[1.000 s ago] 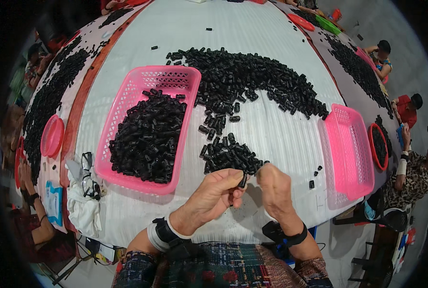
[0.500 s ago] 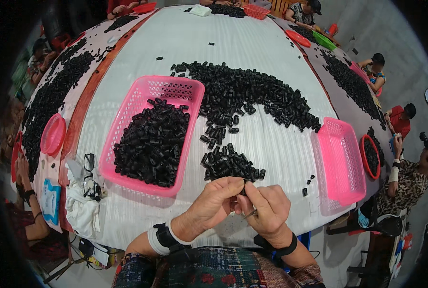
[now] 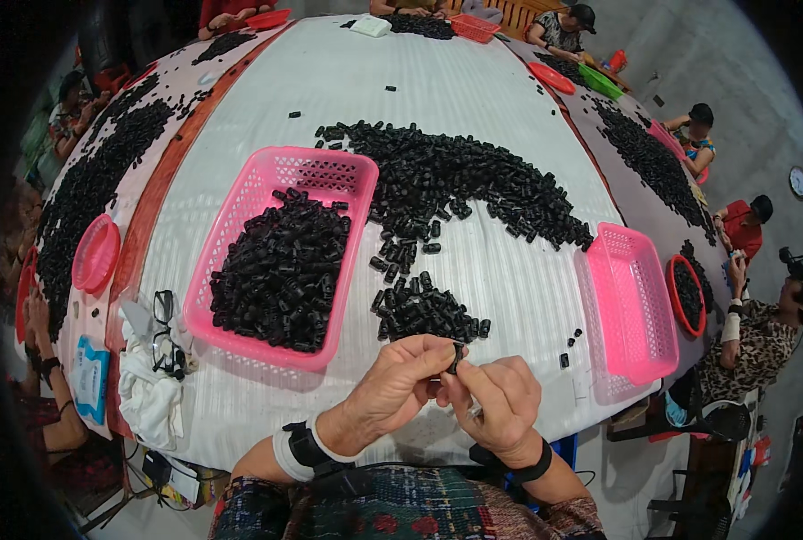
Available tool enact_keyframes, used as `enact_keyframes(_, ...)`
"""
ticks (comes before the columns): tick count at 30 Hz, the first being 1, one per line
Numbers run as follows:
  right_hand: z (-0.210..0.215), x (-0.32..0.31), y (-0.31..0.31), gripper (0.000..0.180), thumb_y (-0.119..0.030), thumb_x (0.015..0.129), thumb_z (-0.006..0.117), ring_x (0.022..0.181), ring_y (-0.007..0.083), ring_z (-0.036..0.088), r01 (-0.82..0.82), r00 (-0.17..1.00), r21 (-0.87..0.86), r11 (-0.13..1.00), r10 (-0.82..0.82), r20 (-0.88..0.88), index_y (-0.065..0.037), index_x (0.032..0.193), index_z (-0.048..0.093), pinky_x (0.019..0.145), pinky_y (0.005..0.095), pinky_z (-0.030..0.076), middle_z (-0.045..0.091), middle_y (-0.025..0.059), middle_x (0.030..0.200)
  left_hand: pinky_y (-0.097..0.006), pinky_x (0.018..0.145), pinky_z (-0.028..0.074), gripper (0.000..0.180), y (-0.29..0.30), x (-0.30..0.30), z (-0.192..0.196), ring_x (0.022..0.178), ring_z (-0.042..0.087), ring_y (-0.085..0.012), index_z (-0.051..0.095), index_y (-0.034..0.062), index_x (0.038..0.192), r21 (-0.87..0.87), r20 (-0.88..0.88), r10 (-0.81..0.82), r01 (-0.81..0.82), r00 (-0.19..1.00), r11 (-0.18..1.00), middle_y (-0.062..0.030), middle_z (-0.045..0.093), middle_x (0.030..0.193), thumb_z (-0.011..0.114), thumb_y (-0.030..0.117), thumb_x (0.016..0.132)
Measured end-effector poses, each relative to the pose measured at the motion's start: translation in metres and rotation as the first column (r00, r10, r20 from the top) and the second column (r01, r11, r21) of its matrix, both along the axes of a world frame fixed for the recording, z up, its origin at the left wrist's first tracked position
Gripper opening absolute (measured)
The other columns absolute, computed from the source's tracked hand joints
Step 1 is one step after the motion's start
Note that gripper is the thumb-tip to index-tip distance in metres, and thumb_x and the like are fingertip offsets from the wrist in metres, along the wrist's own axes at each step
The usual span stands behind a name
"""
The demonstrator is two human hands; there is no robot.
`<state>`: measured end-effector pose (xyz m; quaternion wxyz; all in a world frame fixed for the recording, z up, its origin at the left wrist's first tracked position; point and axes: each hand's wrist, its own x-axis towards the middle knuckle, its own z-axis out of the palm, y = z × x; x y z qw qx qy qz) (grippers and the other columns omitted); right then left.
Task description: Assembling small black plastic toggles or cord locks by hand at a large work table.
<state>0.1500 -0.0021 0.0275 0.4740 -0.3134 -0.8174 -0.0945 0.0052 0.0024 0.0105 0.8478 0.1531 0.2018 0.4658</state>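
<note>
In front of my body, both hands meet over the near part of the table. My left hand is closed, pinching a small black cylindrical part between thumb and fingers. My right hand is closed against the same part, its fingertips at the lower end. A thin metal tool glints beneath the right fingers; most of it is hidden, so its kind does not show. Just beyond my hands lies a small pile of similar black parts, with a larger curved heap behind.
A pink basket full of black parts stands left; another pink basket stands right. Glasses lie on a white cloth beside a blue-and-white packet. A few loose parts lie right. Other people work around the table.
The black part now shows more plainly above my fingertips. My right fingers have shifted, and less of the metal tool is visible. The whole view has moved slightly.
</note>
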Motion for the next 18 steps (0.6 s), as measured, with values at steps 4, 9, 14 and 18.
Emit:
enact_keyframes(4,0.002,-0.001,0.000,0.024,-0.005,0.061,0.071,0.055,0.0171,0.049,-0.005,1.000,-0.006,1.000,0.005,-0.021,-0.001,0.083,0.060,0.046,0.0274,0.037,0.051,0.0036,0.069,-0.024,0.050,0.047,0.015,-0.001,-0.001,-0.002,0.058,0.058,-0.0125,0.059,0.0010,0.091,0.021,-0.011,-0.014,0.014,1.000,1.000,-0.0056,0.061,0.074,0.055,0.014,0.085)
enact_keyframes(9,0.010,0.005,-0.002,0.022,-0.006,0.062,0.071,0.053,0.0172,0.048,-0.041,0.999,-0.111,0.993,0.042,0.008,-0.003,0.079,0.058,0.046,0.0279,0.036,0.049,0.0036,0.064,-0.023,0.049,0.045,0.016,0.000,-0.003,0.006,0.058,0.056,-0.0113,0.058,0.0009,0.087,0.009,-0.057,-0.021,0.021,0.998,1.000,-0.0054,0.059,0.072,0.054,0.016,0.085)
enact_keyframes(14,0.025,0.015,0.000,0.009,-0.009,0.072,0.061,0.053,0.0221,0.046,-0.270,0.963,-0.563,0.781,0.206,-0.177,-0.003,0.073,0.055,0.048,0.0326,0.037,0.048,0.0070,0.062,-0.024,0.050,0.044,0.015,0.003,-0.007,-0.001,0.060,0.051,-0.0103,0.058,0.0012,0.089,0.029,-0.018,-0.042,0.042,0.999,0.999,-0.0055,0.057,0.074,0.055,0.015,0.085)
enact_keyframes(18,0.014,0.016,0.012,0.009,-0.007,0.078,0.053,0.056,0.0261,0.046,-0.188,0.978,-0.575,0.796,0.098,-0.183,-0.001,0.072,0.054,0.050,0.0347,0.037,0.047,0.0101,0.064,-0.024,0.051,0.044,0.014,0.004,-0.006,0.002,0.060,0.050,-0.0102,0.058,0.0013,0.088,0.013,-0.043,-0.072,0.073,0.996,0.997,-0.0060,0.057,0.073,0.054,0.015,0.086)
